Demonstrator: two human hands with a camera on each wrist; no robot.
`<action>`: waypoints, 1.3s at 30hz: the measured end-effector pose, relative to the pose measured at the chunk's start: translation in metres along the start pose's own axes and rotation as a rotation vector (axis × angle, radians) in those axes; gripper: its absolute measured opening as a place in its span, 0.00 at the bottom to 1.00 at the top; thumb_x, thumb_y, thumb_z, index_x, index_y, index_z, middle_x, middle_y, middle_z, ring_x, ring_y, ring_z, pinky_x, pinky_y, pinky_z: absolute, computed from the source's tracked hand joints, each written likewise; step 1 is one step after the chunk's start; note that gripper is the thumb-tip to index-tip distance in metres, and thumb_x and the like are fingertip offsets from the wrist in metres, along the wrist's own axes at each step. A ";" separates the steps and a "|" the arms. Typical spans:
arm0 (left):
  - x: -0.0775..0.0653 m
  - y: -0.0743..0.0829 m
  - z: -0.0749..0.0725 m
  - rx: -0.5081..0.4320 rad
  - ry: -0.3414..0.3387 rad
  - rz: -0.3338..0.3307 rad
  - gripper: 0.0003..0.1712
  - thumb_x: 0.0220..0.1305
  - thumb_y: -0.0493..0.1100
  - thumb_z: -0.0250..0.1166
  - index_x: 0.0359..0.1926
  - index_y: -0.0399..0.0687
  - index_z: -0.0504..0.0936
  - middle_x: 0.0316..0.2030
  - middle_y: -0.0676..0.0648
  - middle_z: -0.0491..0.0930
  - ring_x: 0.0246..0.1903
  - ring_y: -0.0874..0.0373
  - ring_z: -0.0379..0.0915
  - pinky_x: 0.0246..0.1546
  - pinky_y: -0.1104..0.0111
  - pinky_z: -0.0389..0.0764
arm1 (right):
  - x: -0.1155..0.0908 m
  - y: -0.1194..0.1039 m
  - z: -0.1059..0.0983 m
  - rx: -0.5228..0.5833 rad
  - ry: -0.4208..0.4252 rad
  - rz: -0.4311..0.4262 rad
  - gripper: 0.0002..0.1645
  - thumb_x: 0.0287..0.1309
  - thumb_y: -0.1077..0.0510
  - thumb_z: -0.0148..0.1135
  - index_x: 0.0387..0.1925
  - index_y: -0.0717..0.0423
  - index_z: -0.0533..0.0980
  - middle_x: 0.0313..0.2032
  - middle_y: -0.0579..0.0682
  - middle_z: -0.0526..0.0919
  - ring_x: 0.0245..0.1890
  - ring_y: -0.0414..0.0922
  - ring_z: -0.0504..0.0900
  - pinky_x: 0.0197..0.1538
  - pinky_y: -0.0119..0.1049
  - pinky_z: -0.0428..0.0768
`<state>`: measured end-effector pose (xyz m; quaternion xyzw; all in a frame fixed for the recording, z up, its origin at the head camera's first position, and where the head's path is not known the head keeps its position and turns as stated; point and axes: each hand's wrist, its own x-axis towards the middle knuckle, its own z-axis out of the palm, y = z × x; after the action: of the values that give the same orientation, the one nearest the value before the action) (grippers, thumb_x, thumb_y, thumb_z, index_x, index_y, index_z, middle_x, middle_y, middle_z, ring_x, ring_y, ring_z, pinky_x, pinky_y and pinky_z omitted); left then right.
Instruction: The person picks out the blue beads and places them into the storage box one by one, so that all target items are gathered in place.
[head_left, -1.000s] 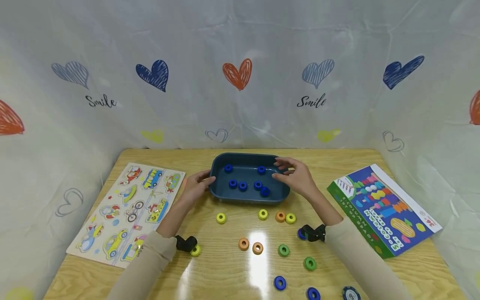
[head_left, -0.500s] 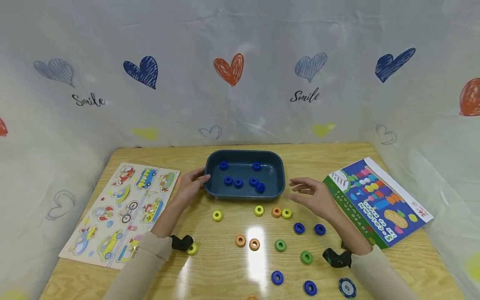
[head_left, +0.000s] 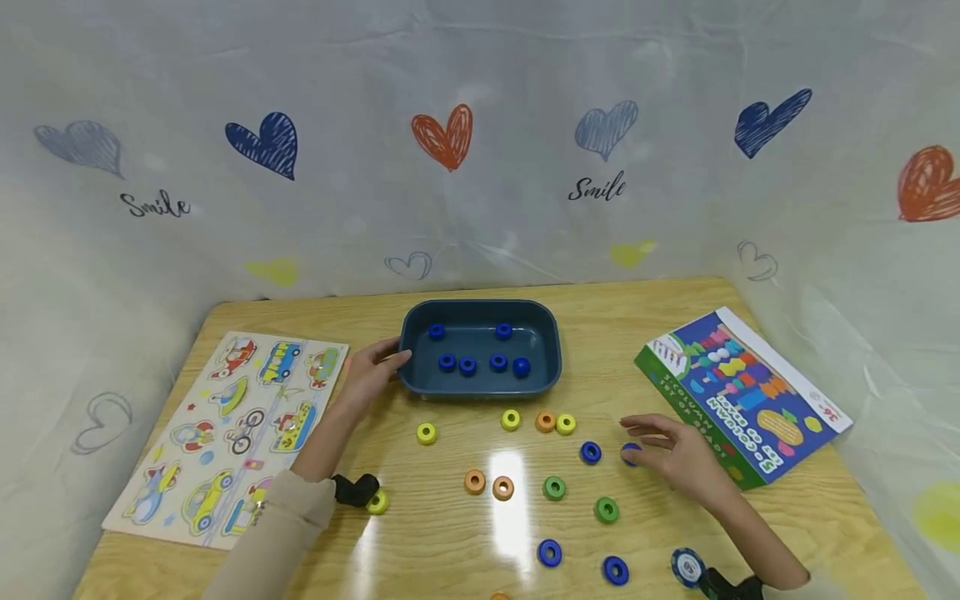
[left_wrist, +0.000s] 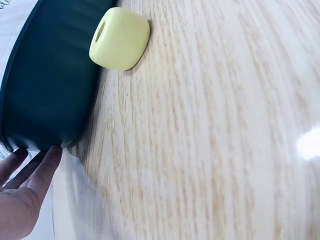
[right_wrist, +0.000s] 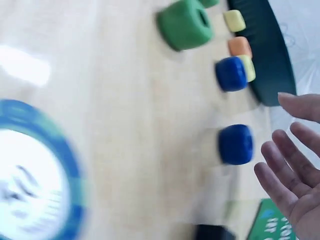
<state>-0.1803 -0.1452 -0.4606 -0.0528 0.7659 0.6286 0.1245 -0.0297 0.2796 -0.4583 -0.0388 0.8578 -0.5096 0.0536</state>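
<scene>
While my L hand point(head_left: 370, 375) rests its fingertips on the end of the dark tray point(head_left: 480, 342), fingers near straight rather than curled round it, my R hand point(head_left: 678, 458) hangs open by a blue bead point(right_wrist: 236, 144) on the table point(head_left: 405, 533) — holding nothing, w/ a gap to the bead in the R wrist view. Step in hand, I'd say: reaching for that bead, pick-up not yet made. Next move prob. calls for fingertips one side, thumb the other, & a light pinch w/o nudging the second blue bead point(head_left: 591, 452) nearby. Six more blue beads point(head_left: 468, 366) lie in the tray.

Tray's smooth, prob. plastic, w/ rounded corners. Beads are squat & soft-edged, holed thru the middle; the yellow bead point(left_wrist: 122, 40) looks matte — painted wood or plastic, can't tell. Table: pale wood grain, glossy under the light. Chip point(head_left: 687, 567): flat disc, blue rim, white centre, blurred up close.
</scene>
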 end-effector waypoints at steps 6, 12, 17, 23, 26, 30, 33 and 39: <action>-0.001 0.001 0.000 -0.002 -0.002 0.013 0.28 0.63 0.45 0.61 0.62 0.42 0.69 0.59 0.41 0.68 0.52 0.49 0.70 0.46 0.64 0.77 | -0.012 0.009 0.009 -0.011 0.039 0.038 0.26 0.46 0.64 0.71 0.50 0.62 0.76 0.46 0.57 0.78 0.45 0.53 0.77 0.44 0.35 0.79; -0.001 0.001 0.000 -0.005 -0.007 0.012 0.27 0.64 0.45 0.61 0.62 0.43 0.70 0.59 0.43 0.68 0.52 0.50 0.70 0.46 0.65 0.77 | -0.017 0.012 0.016 -0.007 0.047 0.071 0.25 0.44 0.68 0.71 0.48 0.62 0.76 0.45 0.56 0.78 0.42 0.50 0.79 0.42 0.30 0.79; -0.001 0.001 -0.001 -0.004 -0.010 0.013 0.26 0.64 0.45 0.61 0.62 0.44 0.70 0.58 0.43 0.69 0.52 0.51 0.70 0.46 0.65 0.77 | -0.018 0.016 0.018 -0.013 0.060 0.072 0.24 0.42 0.68 0.71 0.46 0.62 0.78 0.44 0.56 0.78 0.39 0.48 0.80 0.40 0.30 0.80; -0.002 -0.001 -0.001 -0.016 -0.011 0.003 0.26 0.64 0.44 0.61 0.62 0.44 0.70 0.59 0.43 0.68 0.53 0.51 0.70 0.47 0.65 0.77 | -0.015 0.017 0.018 -0.042 0.060 0.062 0.22 0.42 0.67 0.72 0.43 0.59 0.79 0.42 0.53 0.79 0.38 0.46 0.81 0.39 0.29 0.80; -0.002 -0.001 -0.001 -0.018 -0.008 0.002 0.26 0.64 0.44 0.61 0.62 0.43 0.69 0.59 0.43 0.68 0.53 0.51 0.69 0.47 0.65 0.76 | -0.011 0.012 0.018 -0.034 0.064 0.026 0.21 0.43 0.67 0.71 0.43 0.60 0.79 0.41 0.54 0.80 0.39 0.48 0.81 0.40 0.30 0.80; -0.003 0.001 0.000 -0.008 -0.004 0.004 0.26 0.64 0.43 0.60 0.62 0.43 0.69 0.58 0.42 0.68 0.53 0.50 0.69 0.48 0.64 0.76 | 0.000 -0.006 0.017 0.008 0.054 -0.003 0.20 0.46 0.64 0.71 0.44 0.61 0.79 0.43 0.53 0.79 0.42 0.50 0.80 0.42 0.31 0.80; -0.005 0.001 0.001 -0.012 -0.007 0.006 0.26 0.64 0.43 0.60 0.62 0.42 0.69 0.59 0.41 0.68 0.53 0.49 0.69 0.48 0.64 0.76 | 0.015 -0.020 0.018 0.043 0.043 -0.059 0.19 0.48 0.62 0.70 0.44 0.61 0.79 0.43 0.52 0.79 0.44 0.52 0.79 0.43 0.32 0.80; -0.005 0.001 0.002 -0.041 -0.008 0.011 0.27 0.64 0.43 0.60 0.62 0.40 0.69 0.59 0.40 0.68 0.53 0.48 0.70 0.48 0.62 0.76 | 0.054 -0.055 0.029 0.078 0.030 -0.201 0.16 0.48 0.66 0.69 0.42 0.62 0.80 0.43 0.54 0.79 0.43 0.51 0.79 0.42 0.35 0.80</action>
<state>-0.1758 -0.1439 -0.4590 -0.0486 0.7527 0.6450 0.1229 -0.0787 0.2215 -0.4261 -0.1150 0.8297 -0.5461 -0.0094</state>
